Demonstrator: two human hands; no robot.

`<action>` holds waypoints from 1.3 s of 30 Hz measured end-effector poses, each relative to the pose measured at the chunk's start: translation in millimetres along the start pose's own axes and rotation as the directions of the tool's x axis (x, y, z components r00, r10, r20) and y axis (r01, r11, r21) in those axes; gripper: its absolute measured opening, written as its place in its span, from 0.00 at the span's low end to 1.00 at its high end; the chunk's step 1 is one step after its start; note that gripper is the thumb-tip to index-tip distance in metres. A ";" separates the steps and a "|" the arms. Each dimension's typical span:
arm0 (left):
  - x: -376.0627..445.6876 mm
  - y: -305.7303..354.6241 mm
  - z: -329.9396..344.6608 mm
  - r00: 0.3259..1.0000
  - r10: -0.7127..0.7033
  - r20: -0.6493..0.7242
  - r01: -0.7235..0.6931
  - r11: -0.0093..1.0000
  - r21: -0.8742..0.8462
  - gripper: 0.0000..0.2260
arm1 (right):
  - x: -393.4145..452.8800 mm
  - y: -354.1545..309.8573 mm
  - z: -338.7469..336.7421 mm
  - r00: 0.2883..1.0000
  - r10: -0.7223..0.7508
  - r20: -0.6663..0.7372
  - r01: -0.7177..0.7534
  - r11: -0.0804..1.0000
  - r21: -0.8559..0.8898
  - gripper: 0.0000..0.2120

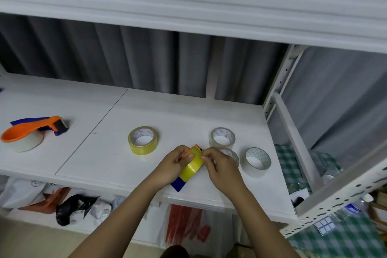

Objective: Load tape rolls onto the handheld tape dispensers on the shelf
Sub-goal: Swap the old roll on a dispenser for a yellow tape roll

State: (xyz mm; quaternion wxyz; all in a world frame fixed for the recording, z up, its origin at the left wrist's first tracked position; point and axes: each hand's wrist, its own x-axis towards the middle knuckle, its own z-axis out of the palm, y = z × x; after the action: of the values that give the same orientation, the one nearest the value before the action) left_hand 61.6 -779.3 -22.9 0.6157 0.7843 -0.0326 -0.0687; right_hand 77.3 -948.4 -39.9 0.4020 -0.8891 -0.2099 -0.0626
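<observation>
Nearest the viewer, a dispenser with a yellow tape roll (191, 167) on it is held over the front edge of the shelf (146, 111), its blue base pointing toward the viewer and its orange end pointing away. The left hand (174, 163) is curled around the roll and the orange part, with the thumb laid across the tape. The right hand (219, 165) is closed at the roll's upper right edge, where its fingertips appear to pinch the tape end, though the exact contact is hidden. The step in hand is judged to be the threading of the loose end toward the cutter. It is best done with the body kept steady by the left hand and the end drawn straight, sticky side kept off the fingers, so that no crease is formed. Just beyond the right hand, three clear rolls (222, 138) are stood on the shelf, one partly covered by that hand. To the left, a second yellow roll (143, 140) is set apart. Farthest left, a loaded orange dispenser (31, 132) is laid down, seemingly finished.
</observation>
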 end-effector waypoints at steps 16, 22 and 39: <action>-1.1 -20.6 -23.0 0.997 -0.043 0.064 0.039 0.997 0.062 0.10 | 9.6 1.1 31.2 0.956 0.275 -0.100 -0.259 0.955 0.144 0.13; -7.0 -33.7 -36.4 0.995 -0.097 0.019 0.092 0.981 0.171 0.14 | 8.6 -0.1 53.2 0.929 0.371 -0.010 -0.346 0.876 0.336 0.11; -2.9 -31.4 -50.8 0.988 -0.141 0.054 0.118 0.944 0.307 0.14 | 37.5 -21.9 44.2 0.912 0.321 0.256 -0.388 0.877 0.284 0.08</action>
State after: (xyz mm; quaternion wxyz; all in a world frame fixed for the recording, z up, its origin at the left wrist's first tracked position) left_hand 65.2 -722.6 -41.3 0.4807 0.8667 -0.0141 -0.1328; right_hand 99.5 -890.7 -43.9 0.5259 -0.8344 -0.0895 0.1384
